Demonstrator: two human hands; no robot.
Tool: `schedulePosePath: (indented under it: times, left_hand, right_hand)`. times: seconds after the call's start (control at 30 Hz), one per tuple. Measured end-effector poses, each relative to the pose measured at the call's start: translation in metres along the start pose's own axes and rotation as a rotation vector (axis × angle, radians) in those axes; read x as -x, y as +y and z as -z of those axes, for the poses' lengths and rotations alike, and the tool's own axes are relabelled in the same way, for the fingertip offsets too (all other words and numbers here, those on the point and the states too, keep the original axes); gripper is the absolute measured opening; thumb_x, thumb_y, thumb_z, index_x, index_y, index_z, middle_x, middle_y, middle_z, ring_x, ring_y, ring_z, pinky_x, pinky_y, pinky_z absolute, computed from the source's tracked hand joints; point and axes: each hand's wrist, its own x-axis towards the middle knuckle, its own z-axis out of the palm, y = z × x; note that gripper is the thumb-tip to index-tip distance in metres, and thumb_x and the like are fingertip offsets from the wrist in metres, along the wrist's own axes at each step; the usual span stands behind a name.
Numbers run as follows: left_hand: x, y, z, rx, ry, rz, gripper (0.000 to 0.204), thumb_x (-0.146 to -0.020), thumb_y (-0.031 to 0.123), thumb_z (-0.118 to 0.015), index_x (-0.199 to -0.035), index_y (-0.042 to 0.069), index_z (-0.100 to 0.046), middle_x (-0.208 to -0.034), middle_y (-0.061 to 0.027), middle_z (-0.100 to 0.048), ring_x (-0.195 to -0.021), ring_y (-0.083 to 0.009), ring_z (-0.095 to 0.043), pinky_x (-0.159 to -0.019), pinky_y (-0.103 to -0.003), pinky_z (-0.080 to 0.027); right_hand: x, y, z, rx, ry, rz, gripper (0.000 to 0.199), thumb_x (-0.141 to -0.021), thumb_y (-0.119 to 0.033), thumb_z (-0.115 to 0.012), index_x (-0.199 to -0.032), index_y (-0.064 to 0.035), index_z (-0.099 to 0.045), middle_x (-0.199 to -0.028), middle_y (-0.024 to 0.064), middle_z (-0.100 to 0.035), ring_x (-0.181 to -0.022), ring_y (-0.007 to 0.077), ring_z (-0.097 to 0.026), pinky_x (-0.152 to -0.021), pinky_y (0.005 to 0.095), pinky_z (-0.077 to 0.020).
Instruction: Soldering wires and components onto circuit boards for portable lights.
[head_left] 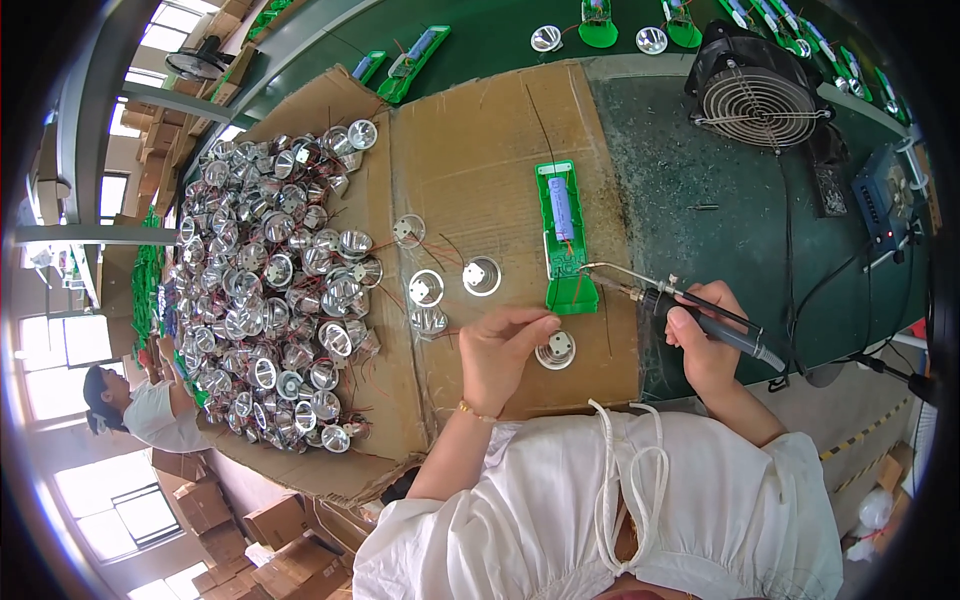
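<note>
My right hand (708, 340) is closed round the dark handle of a soldering iron (690, 308), which has a thin metal feed tube alongside it. The iron's tip reaches the circuit board at the lower part of a green plastic housing (575, 292). A purple battery cell (561, 208) lies inside that housing. My left hand (500, 345) is pinched, thumb against forefinger, just above a silver reflector cup (556, 350); what the fingertips hold is too small to make out. Several more cups, including a round reflector (482, 276) with a white centre, lie left of the housing.
A large heap of reflector cups (280, 280) with red wires fills the left of the cardboard sheet (460, 140). A black fan (760, 105) and a blue soldering station (885, 195) stand at right. More green housings (412, 65) line the back. Another person (140, 400) works at far left.
</note>
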Motion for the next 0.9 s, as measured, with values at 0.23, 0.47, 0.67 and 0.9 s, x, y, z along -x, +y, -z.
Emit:
schedulePosePath:
  times: [0.23,0.47,0.67,0.9]
  left_hand:
    - [-0.001,0.008,-0.001,-0.688,-0.062,-0.487,0.013,-0.075,0.001,-0.066,-0.088,0.001,-0.067,-0.085,-0.0085,-0.061,-0.073,-0.0159,-0.059,-0.061,-0.025,-0.047]
    - [-0.007,0.015,-0.018,-0.428,0.156,-0.209,0.021,-0.075,0.002,-0.067,-0.096,0.002,-0.064,-0.074,-0.0068,-0.061,-0.069,-0.0146,-0.058,-0.060,-0.026,-0.046]
    - [-0.027,0.015,-0.029,-0.553,0.117,-0.211,0.027,-0.074,0.003,-0.067,-0.100,0.004,-0.058,-0.069,-0.0043,-0.061,-0.060,-0.0104,-0.056,-0.055,-0.023,-0.044]
    - [-0.028,0.012,-0.031,-0.555,0.129,-0.205,0.026,-0.075,0.002,-0.066,-0.099,0.004,-0.057,-0.068,-0.0039,-0.059,-0.056,-0.0097,-0.055,-0.053,-0.023,-0.043]
  right_hand:
    - [0.002,0.000,0.002,0.014,-0.006,0.004,0.014,-0.078,-0.005,-0.060,-0.084,0.0003,-0.048,-0.073,0.0068,-0.050,-0.051,0.0090,-0.049,-0.044,0.0203,-0.0413]
    - [0.003,0.002,0.000,-0.035,0.005,0.000,0.019,-0.078,-0.009,-0.066,-0.082,0.0003,-0.050,-0.067,0.0061,-0.056,-0.054,0.0070,-0.051,-0.048,0.0201,-0.0410]
    - [0.000,0.008,-0.003,0.130,0.019,0.060,0.017,-0.077,-0.008,-0.067,-0.080,-0.0001,-0.053,-0.067,0.0033,-0.055,-0.055,0.0055,-0.048,-0.051,0.0205,-0.0388]
    - [-0.004,0.008,-0.005,0.119,-0.027,0.050,0.016,-0.077,-0.007,-0.067,-0.078,0.0005,-0.053,-0.065,0.0031,-0.054,-0.055,0.0052,-0.046,-0.049,0.0201,-0.0376]
